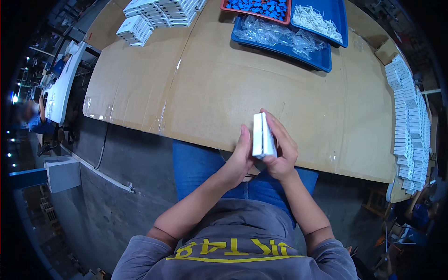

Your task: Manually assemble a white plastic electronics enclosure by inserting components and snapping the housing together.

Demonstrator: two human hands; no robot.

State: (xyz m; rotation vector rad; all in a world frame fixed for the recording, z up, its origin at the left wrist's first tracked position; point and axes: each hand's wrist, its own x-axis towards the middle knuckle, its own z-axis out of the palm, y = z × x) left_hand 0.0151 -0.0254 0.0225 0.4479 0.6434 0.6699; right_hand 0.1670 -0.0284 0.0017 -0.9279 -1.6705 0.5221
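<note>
Between my two hands, just over the near edge of the cardboard-topped table, a small white box stands on its narrow side, with a dark seam along its top. My right hand wraps its right side, fingers along the far end and thumb at the near end. On the other side my left hand cups the box from below left, its thumb raised a little apart from it. The left fingers are mostly hidden under the box.
Stacks of white boxes stand at the far left, and taller stacks line the right edge. At the back, a red tray holds blue pieces; blue trays hold clear plastic bags and white parts. Another person sits far left.
</note>
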